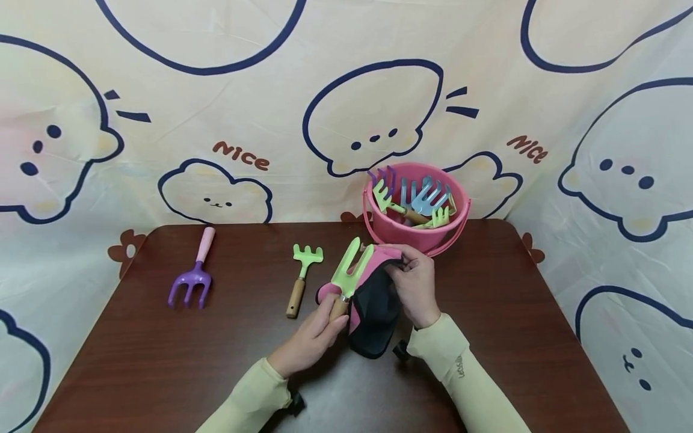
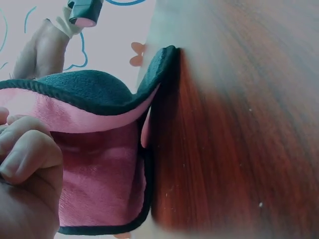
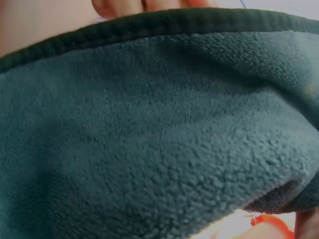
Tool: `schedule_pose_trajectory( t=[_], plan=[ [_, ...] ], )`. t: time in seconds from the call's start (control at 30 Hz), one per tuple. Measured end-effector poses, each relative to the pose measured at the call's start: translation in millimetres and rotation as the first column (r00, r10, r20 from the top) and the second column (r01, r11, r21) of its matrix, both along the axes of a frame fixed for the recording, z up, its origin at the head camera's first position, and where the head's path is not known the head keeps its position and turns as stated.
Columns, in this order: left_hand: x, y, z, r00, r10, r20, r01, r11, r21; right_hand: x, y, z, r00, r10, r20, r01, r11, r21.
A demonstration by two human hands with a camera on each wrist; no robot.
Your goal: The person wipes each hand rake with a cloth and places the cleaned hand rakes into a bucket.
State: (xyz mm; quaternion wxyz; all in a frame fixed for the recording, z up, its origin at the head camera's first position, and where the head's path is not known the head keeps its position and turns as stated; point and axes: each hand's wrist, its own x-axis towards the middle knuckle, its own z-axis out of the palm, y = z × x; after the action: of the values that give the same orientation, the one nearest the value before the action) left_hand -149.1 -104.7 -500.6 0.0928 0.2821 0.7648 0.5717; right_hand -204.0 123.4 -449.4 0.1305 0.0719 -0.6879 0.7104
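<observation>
My left hand grips the wooden handle of a green two-pronged hand fork, its prongs pointing up and away. A cloth, pink on one side and dark on the other with a black border, hangs beside and behind the fork. My right hand pinches the cloth by its upper right part. In the left wrist view, the cloth's pink face appears beyond the left hand; the fork is out of that view. Dark fleece fills most of the right wrist view and hides much of the right hand.
Left of the cloth lies a small green rake with a wooden handle. Farther left is a purple three-pronged fork with a pink handle. A pink bucket holding several garden tools stands at the brown table's back edge, before a printed curtain.
</observation>
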Motion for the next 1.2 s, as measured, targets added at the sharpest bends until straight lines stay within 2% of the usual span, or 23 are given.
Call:
schedule_pose_trajectory(
  t=[0.1,0.2,0.3,0.37,0.47,0.53,0.6,0.63,0.7,0.77,0.83,0.9,0.97,1.03,1.2],
  plan=[
    [0.0,-0.1,-1.6,1.0,-0.011,-0.012,0.011,0.999,-0.032,-4.0,7,2.7,0.999,-0.036,-0.015,0.035,0.999,-0.04],
    [1.5,3.0,-3.2,0.998,-0.024,-0.051,0.019,0.996,-0.082,-8.7,18,6.1,0.991,-0.121,-0.053,0.114,0.987,-0.109],
    [3.5,9.4,-3.6,0.999,-0.045,-0.028,0.043,0.998,-0.049,-9.4,26,10.3,0.981,-0.177,-0.085,0.161,0.973,-0.166],
    [4.4,13.9,-3.0,0.998,-0.055,0.035,0.053,0.998,0.035,-7.8,28,12.3,0.983,-0.143,-0.111,0.118,0.972,-0.204],
    [5.9,17.1,-1.0,0.991,-0.048,0.122,0.026,0.984,0.179,-3.3,27,17.9,0.974,-0.033,-0.226,-0.006,0.985,-0.173],
    [6.4,16.5,0.0,0.99,-0.03,0.136,-0.005,0.969,0.249,-2.2,24,20.8,0.948,0.049,-0.315,-0.091,0.989,-0.119],
    [6.3,14.8,1.0,0.991,-0.01,0.13,-0.03,0.954,0.299,-1.5,19,21.8,0.917,0.11,-0.382,-0.129,0.991,-0.026],
    [6.1,13.8,1.3,0.992,-0.004,0.124,-0.036,0.948,0.316,-1.8,16,20.2,0.915,0.145,-0.377,-0.153,0.988,0.009],
    [5.2,12.5,1.6,0.994,0.001,0.109,-0.036,0.945,0.325,-2.2,7,14.1,0.93,0.226,-0.29,-0.229,0.973,0.025],
    [5.5,11.7,0.7,0.996,0.001,0.095,-0.029,0.956,0.292,-0.5,-3,4.5,0.944,0.291,-0.159,-0.292,0.956,0.015],
    [5.8,12.9,-1.1,0.998,0.0,0.062,-0.015,0.972,0.237,1.8,-13,-4.6,0.94,0.34,-0.019,-0.34,0.94,-0.025],
    [6.3,15.3,-3.7,0.999,0.006,0.041,-0.013,0.985,0.17,3.9,-19,-11.2,0.934,0.348,0.079,-0.346,0.938,-0.037],
    [6.5,16.9,-6.1,1.0,0.017,0.016,-0.019,0.993,0.119,4.9,-22,-15.6,0.934,0.334,0.124,-0.333,0.942,-0.033],
    [6.5,17.6,-7.6,0.999,0.03,0.018,-0.032,0.996,0.086,4.8,-22,-17.7,0.939,0.305,0.156,-0.306,0.952,-0.022],
    [5.6,17.0,-9.4,0.999,0.05,0.008,-0.05,0.997,0.063,4.9,-23,-19.0,0.954,0.259,0.15,-0.258,0.966,-0.026]
  ],
)
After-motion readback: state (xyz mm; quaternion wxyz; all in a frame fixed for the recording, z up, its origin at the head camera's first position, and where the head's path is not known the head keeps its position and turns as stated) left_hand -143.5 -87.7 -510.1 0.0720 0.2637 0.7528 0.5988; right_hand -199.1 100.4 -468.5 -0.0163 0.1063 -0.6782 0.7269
